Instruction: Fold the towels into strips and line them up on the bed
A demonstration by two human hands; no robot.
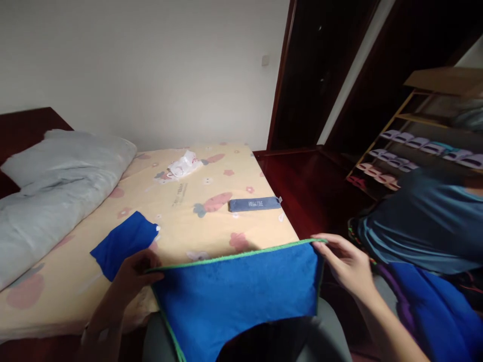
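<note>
A blue cloth with green edging is stretched between my hands, above my lap at the bed's near edge. My left hand pinches its left upper corner. With thumb and fingers, my right hand grips the right upper corner. The cloth's lower part hangs down and is partly hidden by a dark shape at the bottom. Just beyond my left hand, a folded blue cloth lies on the bed.
A dark blue case and a crumpled white plastic bag lie on the bed. Grey bedding fills the left. On the right are a person in a blue shirt and a shoe rack.
</note>
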